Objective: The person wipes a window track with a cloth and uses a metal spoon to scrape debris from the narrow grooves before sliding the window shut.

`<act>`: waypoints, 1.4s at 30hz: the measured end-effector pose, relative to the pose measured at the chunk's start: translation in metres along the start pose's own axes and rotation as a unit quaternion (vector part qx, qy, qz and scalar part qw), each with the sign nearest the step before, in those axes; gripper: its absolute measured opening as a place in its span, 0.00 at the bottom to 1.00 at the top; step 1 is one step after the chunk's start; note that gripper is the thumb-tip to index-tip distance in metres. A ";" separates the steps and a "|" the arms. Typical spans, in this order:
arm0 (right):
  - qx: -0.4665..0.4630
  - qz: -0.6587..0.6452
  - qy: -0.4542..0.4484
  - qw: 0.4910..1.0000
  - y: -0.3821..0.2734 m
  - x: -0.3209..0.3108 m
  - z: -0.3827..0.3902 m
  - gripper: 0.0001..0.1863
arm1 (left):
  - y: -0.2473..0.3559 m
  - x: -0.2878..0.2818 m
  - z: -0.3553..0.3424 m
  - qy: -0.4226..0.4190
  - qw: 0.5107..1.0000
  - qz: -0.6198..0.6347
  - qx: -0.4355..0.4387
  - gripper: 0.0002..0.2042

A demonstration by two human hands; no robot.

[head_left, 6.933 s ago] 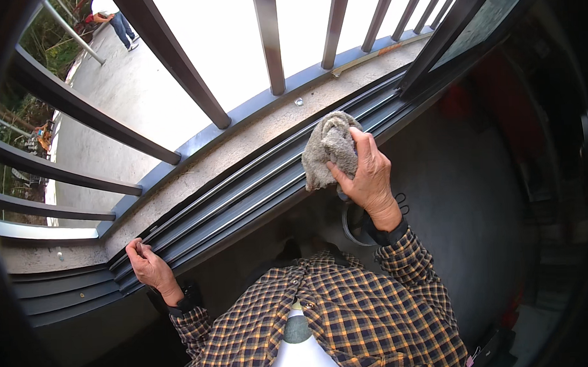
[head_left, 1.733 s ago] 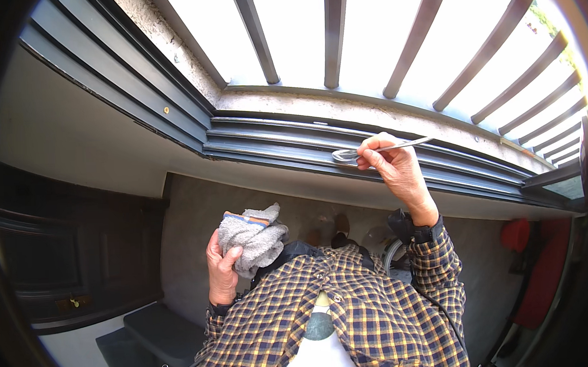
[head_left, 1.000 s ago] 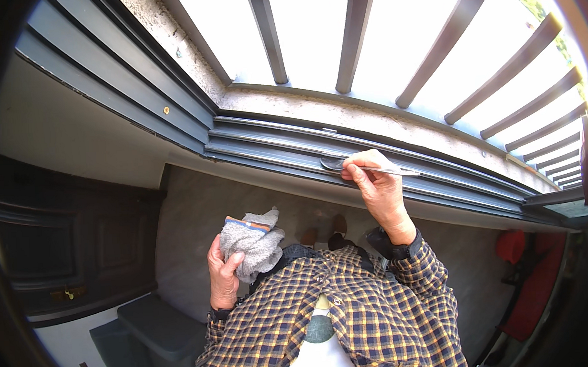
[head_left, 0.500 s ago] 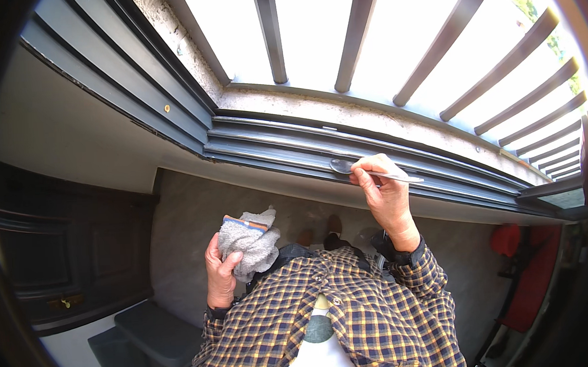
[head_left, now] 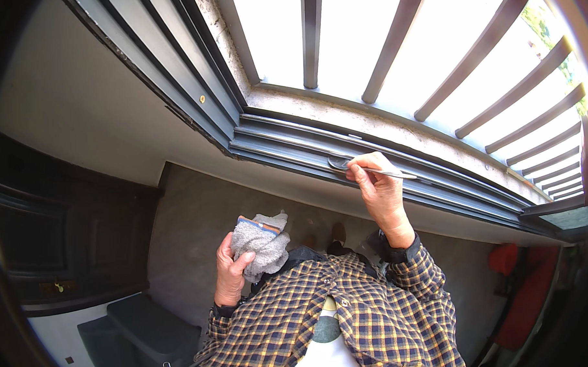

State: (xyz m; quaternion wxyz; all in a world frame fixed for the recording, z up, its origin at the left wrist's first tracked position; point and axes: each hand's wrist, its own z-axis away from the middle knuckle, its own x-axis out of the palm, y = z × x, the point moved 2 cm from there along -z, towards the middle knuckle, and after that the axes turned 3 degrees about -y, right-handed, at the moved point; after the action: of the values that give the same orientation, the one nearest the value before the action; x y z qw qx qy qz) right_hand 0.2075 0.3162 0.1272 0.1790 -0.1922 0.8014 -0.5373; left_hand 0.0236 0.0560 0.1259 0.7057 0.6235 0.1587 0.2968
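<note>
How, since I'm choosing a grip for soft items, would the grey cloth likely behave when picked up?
The grey cloth is probably floppy, as it bunches into folds in the left hand. Its fuzzy surface suggests it wouldn't slip easily. It is likely light for its size, since that one hand holds it up.

Dark panelled door (head_left: 62,230) left; grey floor (head_left: 191,213); bright daylight beyond dark window bars (head_left: 393,45).

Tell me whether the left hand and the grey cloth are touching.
Touching. The head view shows it plainly: the left hand has its thumb lying over the near side of the grey cloth, with no gap between them.
</note>
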 end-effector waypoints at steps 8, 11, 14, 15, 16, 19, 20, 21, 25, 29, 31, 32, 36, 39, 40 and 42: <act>0.016 -0.066 -0.055 0.996 -0.003 0.046 -0.030 0.00 | -0.003 0.001 0.004 -0.001 1.000 0.006 -0.004 0.18; 0.009 -0.052 -0.043 0.998 -0.002 0.048 -0.034 0.01 | -0.004 0.003 0.005 -0.008 1.000 0.010 -0.008 0.18; -0.002 -0.079 -0.019 0.997 0.001 0.047 -0.041 0.02 | -0.006 0.002 -0.001 -0.028 1.000 -0.001 0.001 0.18; -0.012 -0.085 -0.007 0.996 0.001 0.046 -0.044 0.02 | -0.004 0.003 -0.003 -0.033 0.999 -0.007 0.003 0.18; -0.024 -0.078 0.007 0.997 0.000 0.046 -0.047 0.03 | 0.000 0.005 -0.005 -0.039 0.999 -0.013 0.005 0.18; -0.056 -0.041 0.036 0.997 0.002 0.048 -0.071 0.02 | 0.021 0.021 -0.019 -0.045 0.997 -0.056 0.041 0.18; -0.081 -0.070 0.038 0.994 -0.005 0.057 -0.076 0.02 | 0.026 0.018 -0.018 -0.024 0.997 -0.065 0.041 0.19; -0.106 -0.101 0.032 0.989 -0.009 0.071 -0.073 0.02 | 0.023 0.005 -0.011 -0.022 0.996 -0.066 0.047 0.19; -0.148 -0.087 0.004 0.985 -0.032 0.069 -0.045 0.04 | 0.000 -0.014 -0.001 0.022 0.999 -0.011 0.034 0.18; -0.162 -0.114 0.005 0.980 -0.051 0.054 -0.024 0.03 | 0.022 -0.013 0.002 0.018 0.997 -0.071 0.029 0.16; -0.160 -0.080 0.035 0.983 -0.054 0.041 -0.009 0.04 | 0.037 -0.006 -0.002 0.006 0.994 -0.111 0.017 0.15; -0.157 -0.073 0.050 0.983 -0.059 0.030 -0.001 0.04 | 0.042 -0.003 -0.004 -0.011 0.993 -0.114 0.012 0.15; -0.137 -0.023 0.135 0.981 -0.056 -0.009 0.034 0.04 | 0.043 -0.001 -0.019 -0.077 0.988 -0.136 0.000 0.14; -0.074 -0.031 0.209 0.975 -0.050 -0.034 0.066 0.04 | 0.044 0.001 -0.029 -0.116 0.983 -0.145 -0.006 0.13; -0.060 -0.015 0.242 0.968 -0.046 -0.041 0.079 0.05 | 0.044 0.001 -0.032 -0.129 0.981 -0.144 -0.009 0.13; -0.032 -0.027 0.299 0.953 -0.048 -0.052 0.101 0.04 | 0.046 0.001 -0.041 -0.157 0.974 -0.162 -0.002 0.13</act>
State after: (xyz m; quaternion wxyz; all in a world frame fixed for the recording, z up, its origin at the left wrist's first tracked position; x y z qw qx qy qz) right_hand 0.3081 0.2457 0.1396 -0.0902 -0.0501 0.8294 -0.5491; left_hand -0.0105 0.0912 0.1638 0.7618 0.6268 0.1442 0.0776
